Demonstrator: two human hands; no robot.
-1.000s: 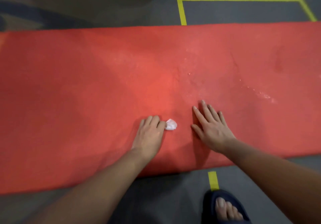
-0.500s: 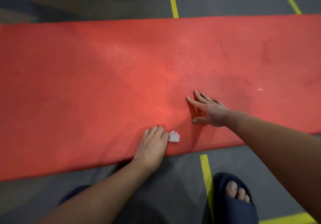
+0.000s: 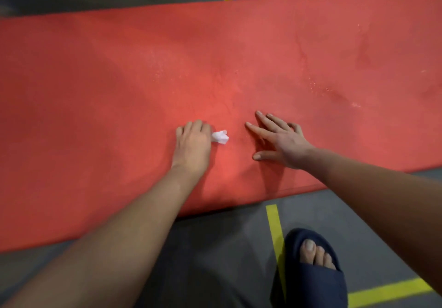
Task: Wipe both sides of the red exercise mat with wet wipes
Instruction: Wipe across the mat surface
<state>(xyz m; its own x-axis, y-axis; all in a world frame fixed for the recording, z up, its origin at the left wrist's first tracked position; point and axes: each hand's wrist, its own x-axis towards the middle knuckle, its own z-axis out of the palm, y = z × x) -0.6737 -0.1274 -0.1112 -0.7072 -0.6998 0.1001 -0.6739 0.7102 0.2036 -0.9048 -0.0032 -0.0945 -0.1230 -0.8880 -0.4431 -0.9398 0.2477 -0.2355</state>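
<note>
Looking down on the red exercise mat (image 3: 95,92), spreading flat over the grey floor (image 3: 215,248) and running off past both sides of the view.

Clutching a crumpled white wet wipe (image 3: 220,137) under the curled fingers of the left hand (image 3: 192,144) and pressing it down around the middle of the mat's width, with a tuft of wipe poking out on the thumb side. Having slid forward from the near edge, where hand and wipe were sitting half a second ago, back toward the spot held a second ago. Judging by that, scrubbing to and fro over one strip rather than moving along yet.

Bracing just to the right with the right hand (image 3: 279,140): gripping nothing, fingers straight and fanned on the mat, thumb reaching toward the near edge. Staying planted there through both earlier views, near the wipe but not touching it.

Further right, showing pale specks (image 3: 356,104) and faint marks on the mat's surface; hard telling whether moisture or dirt.

Meaning for the task: probably still working the upward face, with the stretch to the right and the whole underside presumably waiting.

Counting:
- one mat
- one wipe
- two hands
- one dark blue slipper (image 3: 311,276) with toes showing at lower right
- four stretches of yellow floor tape (image 3: 272,224), two beyond the mat and two on the near side
</note>
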